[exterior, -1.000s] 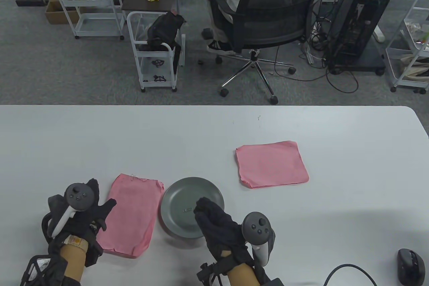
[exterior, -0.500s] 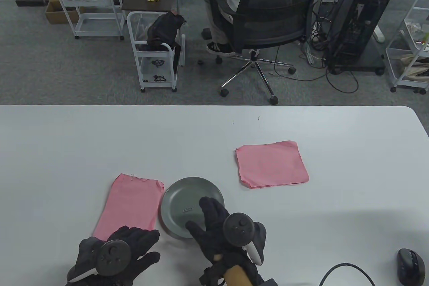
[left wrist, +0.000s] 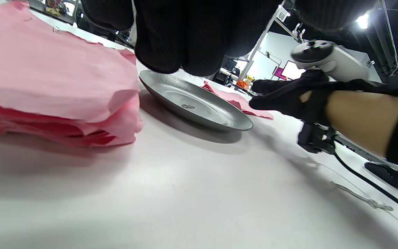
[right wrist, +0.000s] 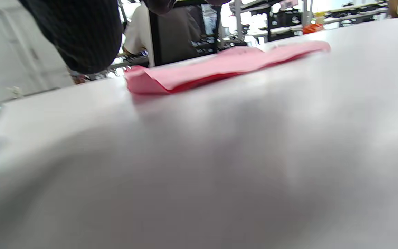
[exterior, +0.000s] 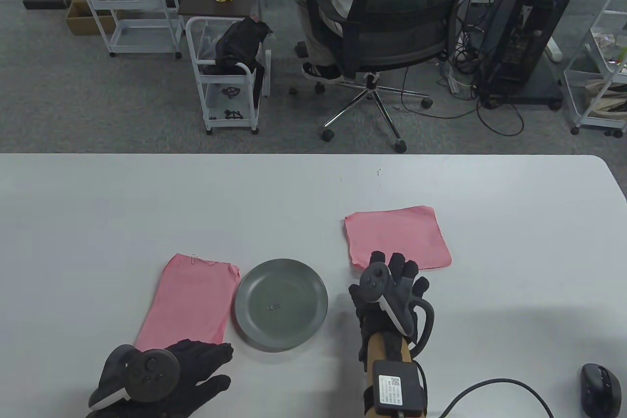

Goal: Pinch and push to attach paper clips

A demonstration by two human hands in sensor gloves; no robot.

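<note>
Pink paper sits in two stacks on the white table (exterior: 490, 241). The left stack (exterior: 188, 298) lies just left of a grey plate (exterior: 308, 320) and carries one clip (exterior: 195, 258) on its far edge. A second clip (exterior: 274, 307) lies loose near the plate's middle; the left wrist view shows it too (left wrist: 187, 106). The right stack (exterior: 397, 236) lies farther back, to the plate's right, with no hand gripping it.

The left hand (exterior: 191, 371) is at the near edge of the left stack, fingers stretched out and spread, thumb apart, grasping nothing; whether the fingertips touch the paper cannot be told. The right hand (exterior: 392, 285) is over the table between the plate and the right stack, fingers fanned and straight, reaching the near edge of that stack, holding nothing. A tracker is strapped to the back of each hand.

A white label with small print is on the black box (exterior: 394, 383) strapped to the right forearm, but the print is too small to read. In the left wrist view a tag reading "68" (left wrist: 281, 14) hangs on a pole in the background. A black mouse (exterior: 600, 388) lies at the table's near right corner, and a black cable (exterior: 504, 381) curves across the table near it.
</note>
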